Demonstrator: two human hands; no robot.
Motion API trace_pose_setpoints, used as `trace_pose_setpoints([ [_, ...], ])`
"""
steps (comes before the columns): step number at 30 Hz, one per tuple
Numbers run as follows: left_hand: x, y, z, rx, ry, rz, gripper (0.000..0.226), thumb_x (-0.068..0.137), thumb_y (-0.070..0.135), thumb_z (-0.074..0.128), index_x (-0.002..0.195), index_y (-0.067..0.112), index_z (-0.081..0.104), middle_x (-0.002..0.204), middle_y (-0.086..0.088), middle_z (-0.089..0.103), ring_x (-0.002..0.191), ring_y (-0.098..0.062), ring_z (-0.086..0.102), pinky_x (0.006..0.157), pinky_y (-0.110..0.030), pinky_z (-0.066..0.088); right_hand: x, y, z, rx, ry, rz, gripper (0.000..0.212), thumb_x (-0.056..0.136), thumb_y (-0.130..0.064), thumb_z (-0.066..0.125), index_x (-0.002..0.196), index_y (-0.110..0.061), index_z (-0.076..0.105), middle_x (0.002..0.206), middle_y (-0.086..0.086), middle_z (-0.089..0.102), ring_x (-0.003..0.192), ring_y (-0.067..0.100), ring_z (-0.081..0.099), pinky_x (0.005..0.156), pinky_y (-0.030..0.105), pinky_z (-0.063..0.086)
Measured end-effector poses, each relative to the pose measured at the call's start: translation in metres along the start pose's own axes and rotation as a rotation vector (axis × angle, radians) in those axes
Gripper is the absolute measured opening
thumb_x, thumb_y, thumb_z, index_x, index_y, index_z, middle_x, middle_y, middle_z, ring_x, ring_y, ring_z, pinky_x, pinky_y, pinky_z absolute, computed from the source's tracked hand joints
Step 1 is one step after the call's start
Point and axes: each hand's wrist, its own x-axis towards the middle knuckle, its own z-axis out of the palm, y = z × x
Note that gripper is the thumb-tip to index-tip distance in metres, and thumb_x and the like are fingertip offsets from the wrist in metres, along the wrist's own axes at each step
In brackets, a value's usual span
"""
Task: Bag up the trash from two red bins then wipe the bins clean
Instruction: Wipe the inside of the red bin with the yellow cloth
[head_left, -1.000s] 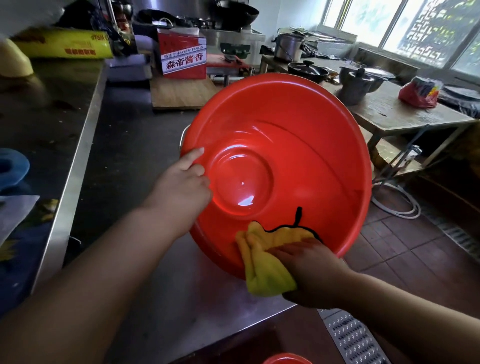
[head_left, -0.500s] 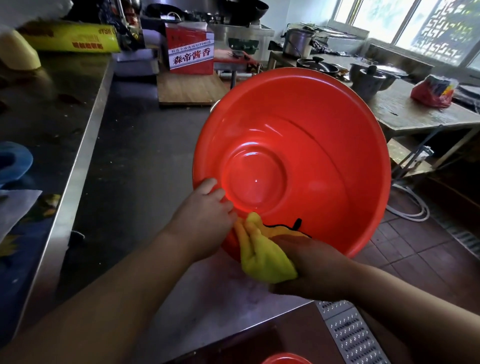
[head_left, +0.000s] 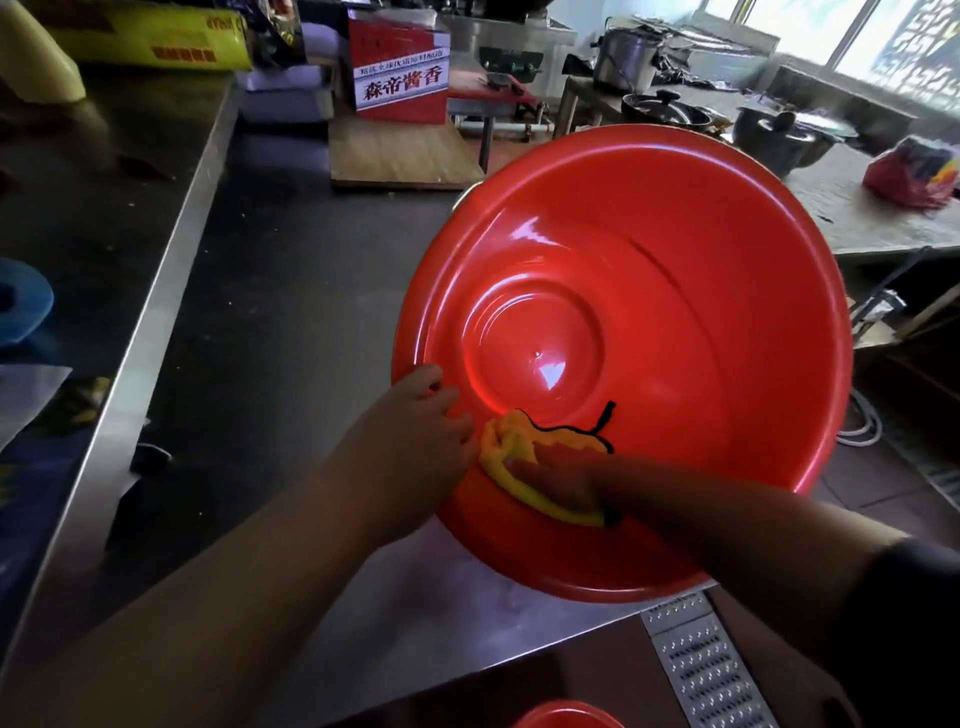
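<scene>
The red bin (head_left: 701, 322) fills the centre and right of the frame, tipped so that its round mouth faces the camera. Its axis runs from that mouth back to the base, which shows as a raised disc ringed by concentric steps, left of the bin's centre. The plastic is smooth and glossy, with bright highlights on the wall and the base. The lower rim lies over the near edge of the steel surface (head_left: 218, 291), a dull grey sheet with a brighter folded lip running up the left.

Inside the bin, against the lower wall, lies a yellow cloth (head_left: 511, 441), soft and bunched, edged in black with a black loop standing up. The right hand (head_left: 563, 486) lies on the cloth, fingers stretched toward the left. Blur hides whether they curl round it. The left hand (head_left: 415, 431) grips the bin's lower left rim, fingers curled close and touching the cloth's edge.

At the bottom centre, the curved rim of a second red bin (head_left: 566, 719) peeks in. In the upper centre, a red box (head_left: 400, 78) with a white label stands on a wooden board (head_left: 400, 156). Lidded dark pots (head_left: 779, 135) sit on a worn table in the upper right.
</scene>
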Motion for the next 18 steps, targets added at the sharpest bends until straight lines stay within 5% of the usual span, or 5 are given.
trace_pose_setpoints([
  [6, 0.002, 0.003, -0.002, -0.034, 0.048, -0.042, 0.035, 0.073, 0.013, 0.033, 0.068, 0.013, 0.068, 0.066, -0.004, 0.066, 0.064, -0.025, 0.061, 0.080, -0.037, 0.046, 0.041, 0.002, 0.002, -0.032, 0.148, 0.090, 0.085, 0.074, -0.081, 0.010, 0.146, -0.038, 0.018, 0.153, 0.006, 0.028, 0.139, 0.031, 0.030, 0.111, 0.046, 0.023],
  [11, 0.003, 0.000, -0.006, -0.011, 0.071, -0.065, 0.039, 0.070, 0.012, 0.027, 0.056, 0.015, 0.063, 0.057, -0.003, 0.060, 0.057, -0.024, 0.056, 0.077, -0.037, 0.031, 0.013, 0.006, -0.003, -0.147, 0.028, -0.015, 0.070, 0.087, -0.074, 0.016, 0.142, -0.034, 0.031, 0.146, 0.003, 0.041, 0.129, 0.024, 0.043, 0.105, 0.035, 0.031],
  [18, 0.003, -0.004, 0.000, 0.029, 0.092, -0.020, 0.036, 0.071, 0.012, 0.031, 0.053, 0.015, 0.062, 0.056, -0.002, 0.059, 0.057, -0.022, 0.056, 0.080, -0.036, 0.031, -0.087, 0.020, -0.009, -0.010, -0.147, -0.235, 0.055, 0.097, -0.057, 0.028, 0.148, -0.037, 0.024, 0.157, -0.011, 0.021, 0.144, 0.015, 0.017, 0.116, 0.048, 0.012],
])
